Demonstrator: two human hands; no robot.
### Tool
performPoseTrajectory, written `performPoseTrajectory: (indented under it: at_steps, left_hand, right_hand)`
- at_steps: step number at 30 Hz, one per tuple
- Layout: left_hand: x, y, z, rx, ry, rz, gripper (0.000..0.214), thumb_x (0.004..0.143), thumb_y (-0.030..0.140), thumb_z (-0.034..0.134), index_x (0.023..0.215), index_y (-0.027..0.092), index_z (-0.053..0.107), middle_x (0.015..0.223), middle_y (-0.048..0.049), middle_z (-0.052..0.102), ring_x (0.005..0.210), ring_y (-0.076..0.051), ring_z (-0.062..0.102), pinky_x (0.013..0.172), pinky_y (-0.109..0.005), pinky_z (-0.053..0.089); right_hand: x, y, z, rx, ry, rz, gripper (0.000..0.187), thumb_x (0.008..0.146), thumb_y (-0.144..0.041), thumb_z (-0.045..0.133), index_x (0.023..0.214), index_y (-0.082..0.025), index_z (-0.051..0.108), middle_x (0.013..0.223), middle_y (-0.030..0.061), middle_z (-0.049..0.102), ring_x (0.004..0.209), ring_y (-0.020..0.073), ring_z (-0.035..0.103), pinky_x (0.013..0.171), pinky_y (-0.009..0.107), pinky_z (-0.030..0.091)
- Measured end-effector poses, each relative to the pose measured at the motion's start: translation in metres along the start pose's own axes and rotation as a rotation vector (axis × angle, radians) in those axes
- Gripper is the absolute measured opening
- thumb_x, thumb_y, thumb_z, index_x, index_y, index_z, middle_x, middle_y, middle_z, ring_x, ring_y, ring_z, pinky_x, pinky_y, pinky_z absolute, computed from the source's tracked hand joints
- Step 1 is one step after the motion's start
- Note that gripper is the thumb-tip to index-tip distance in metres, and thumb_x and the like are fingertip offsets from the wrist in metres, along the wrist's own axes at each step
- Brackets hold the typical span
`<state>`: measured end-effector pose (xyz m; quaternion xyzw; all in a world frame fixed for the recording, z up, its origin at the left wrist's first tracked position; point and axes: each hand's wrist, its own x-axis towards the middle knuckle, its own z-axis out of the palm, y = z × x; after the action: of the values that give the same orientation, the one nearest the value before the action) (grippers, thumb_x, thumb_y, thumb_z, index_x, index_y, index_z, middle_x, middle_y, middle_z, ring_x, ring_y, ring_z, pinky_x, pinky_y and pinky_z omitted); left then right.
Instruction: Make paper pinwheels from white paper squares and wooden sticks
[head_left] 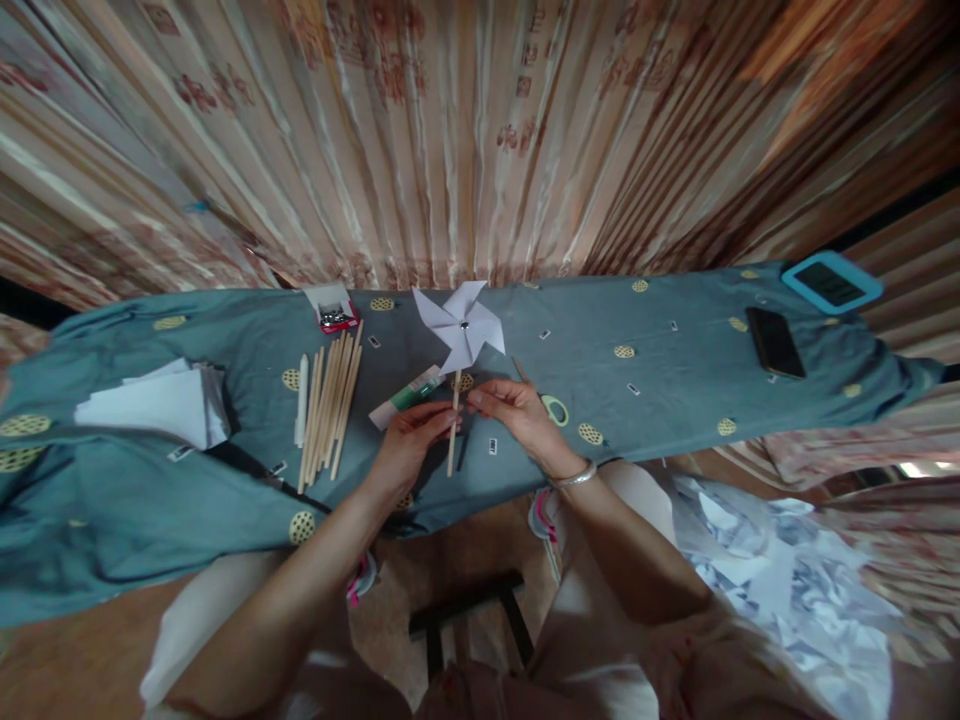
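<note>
Left hand (409,440) and right hand (517,415) are pinching the stick (452,440) of a pinwheel (461,325) near the tablecloth (660,400) front edge, open cloth stretching rightward; scissors (555,408) are lying partly hidden behind the right hand.

Pinwheel (461,330): one
Loose sticks (330,400): one bundle, roughly ten, too tightly packed to count exactly
Scissors (553,408): one pair
Phones: two, a black phone (775,342) and a blue-cased phone (831,282)
Glue tube (409,397): one
Paper stack (161,400): one
Hands: two, left hand (409,440) and right hand (517,412)

The room is dim and warm. Soft light glows through the curtain (480,140) at twelve o'clock. The edges bend and stretch. Corners look blurry; the middle is sharper.
</note>
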<state>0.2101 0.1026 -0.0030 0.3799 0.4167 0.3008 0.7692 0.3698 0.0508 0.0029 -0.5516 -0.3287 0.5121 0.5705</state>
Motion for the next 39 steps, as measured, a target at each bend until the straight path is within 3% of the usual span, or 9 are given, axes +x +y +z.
performPoseTrajectory:
  at_steps: [6, 14, 25, 29, 33, 35, 37, 39]
  left_hand:
    - [0.003, 0.004, -0.003, -0.017, 0.023, 0.081, 0.034, 0.051, 0.036, 0.091, 0.075, 0.015, 0.079, 0.072, -0.0037, 0.074, 0.063, -0.012, 0.061, 0.064, -0.025, 0.047]
    - [0.002, 0.009, -0.002, -0.131, 0.042, 0.053, 0.035, 0.046, 0.032, 0.094, 0.073, 0.017, 0.079, 0.076, -0.0048, 0.077, 0.067, -0.013, 0.067, 0.067, -0.025, 0.052]
    - [0.003, 0.006, -0.004, -0.091, 0.012, 0.075, 0.044, 0.046, 0.036, 0.094, 0.081, 0.014, 0.078, 0.083, -0.0065, 0.077, 0.069, -0.013, 0.067, 0.073, -0.028, 0.055]
    - [-0.001, 0.007, -0.005, -0.012, -0.012, 0.093, 0.045, 0.048, 0.038, 0.094, 0.082, 0.015, 0.078, 0.081, -0.0062, 0.077, 0.069, -0.014, 0.067, 0.072, -0.027, 0.054]
    - [-0.002, 0.006, -0.005, -0.002, -0.021, 0.087, 0.042, 0.048, 0.038, 0.094, 0.079, 0.015, 0.079, 0.078, -0.0052, 0.075, 0.068, -0.013, 0.066, 0.07, -0.026, 0.053]
    - [-0.002, 0.006, -0.005, -0.003, -0.022, 0.082, 0.041, 0.048, 0.038, 0.093, 0.079, 0.015, 0.078, 0.079, -0.0053, 0.075, 0.069, -0.013, 0.065, 0.07, -0.026, 0.053]
    - [-0.003, 0.005, -0.005, 0.001, -0.025, 0.081, 0.04, 0.048, 0.038, 0.093, 0.078, 0.015, 0.078, 0.079, -0.0053, 0.075, 0.069, -0.014, 0.065, 0.071, -0.027, 0.053]
    - [-0.003, 0.004, -0.004, 0.015, -0.033, 0.079, 0.041, 0.048, 0.039, 0.092, 0.078, 0.015, 0.079, 0.079, -0.0052, 0.075, 0.069, -0.014, 0.065, 0.071, -0.027, 0.053]
  right_hand:
    - [-0.015, 0.005, 0.009, -0.114, -0.06, -0.05, 0.028, 0.066, -0.047, 0.083, 0.07, -0.021, 0.074, 0.068, -0.0009, 0.07, 0.062, 0.0122, 0.058, 0.06, 0.025, 0.044]
    - [-0.019, 0.018, 0.021, -0.104, -0.092, -0.015, 0.029, 0.058, -0.043, 0.088, 0.067, -0.02, 0.072, 0.065, -0.0015, 0.069, 0.059, 0.0119, 0.058, 0.059, 0.025, 0.044]
    - [-0.012, 0.016, 0.016, -0.162, 0.04, -0.04, 0.032, 0.058, -0.048, 0.085, 0.061, -0.02, 0.069, 0.057, -0.0037, 0.063, 0.053, 0.0098, 0.05, 0.053, 0.024, 0.04]
    - [-0.003, 0.003, -0.01, -0.243, 0.15, -0.081, 0.035, 0.055, -0.052, 0.084, 0.061, -0.02, 0.069, 0.053, -0.0047, 0.059, 0.049, 0.0086, 0.044, 0.05, 0.023, 0.035]
    - [0.001, -0.012, -0.057, -0.431, 0.258, -0.133, 0.038, 0.063, -0.056, 0.076, 0.066, -0.019, 0.071, 0.053, -0.0034, 0.059, 0.046, 0.0084, 0.041, 0.046, 0.024, 0.031]
    - [-0.002, -0.018, -0.086, -0.632, 0.295, -0.146, 0.039, 0.07, -0.057, 0.07, 0.07, -0.017, 0.072, 0.058, -0.0008, 0.064, 0.049, 0.0098, 0.046, 0.048, 0.024, 0.035]
    - [-0.006, -0.025, -0.118, -0.987, 0.351, -0.078, 0.037, 0.081, -0.052, 0.061, 0.077, -0.017, 0.074, 0.069, 0.003, 0.071, 0.056, 0.0125, 0.057, 0.054, 0.024, 0.041]
    - [-0.011, -0.031, -0.15, -1.158, 0.413, -0.002, 0.03, 0.084, -0.041, 0.06, 0.082, -0.016, 0.076, 0.077, 0.0077, 0.075, 0.064, 0.0169, 0.064, 0.058, 0.026, 0.043]
